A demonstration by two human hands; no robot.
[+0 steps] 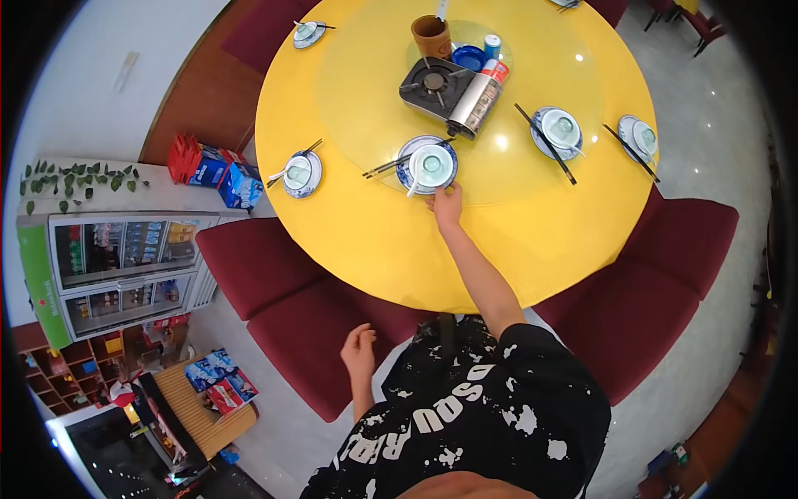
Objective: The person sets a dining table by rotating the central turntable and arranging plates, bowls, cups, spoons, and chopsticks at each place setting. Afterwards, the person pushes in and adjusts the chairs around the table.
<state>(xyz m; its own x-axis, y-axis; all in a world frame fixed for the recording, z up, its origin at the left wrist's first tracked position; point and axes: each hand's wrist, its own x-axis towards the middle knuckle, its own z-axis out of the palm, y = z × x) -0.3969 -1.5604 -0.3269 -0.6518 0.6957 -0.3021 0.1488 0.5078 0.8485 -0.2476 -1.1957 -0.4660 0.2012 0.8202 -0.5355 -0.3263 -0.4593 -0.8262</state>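
Observation:
My right hand reaches over the yellow round table and pinches the near rim of a blue-and-white plate. On that plate sits a pale bowl with a clear glass in it. A white spoon leans at its near left side, and black chopsticks lie across the plate's left edge. My left hand hangs beside my body above a maroon chair, holding nothing, its fingers loosely bent and apart.
Other place settings lie around the table, such as a left plate and a right plate. A portable gas stove and brown pot stand on the glass turntable. Maroon chairs flank me; a drinks fridge is left.

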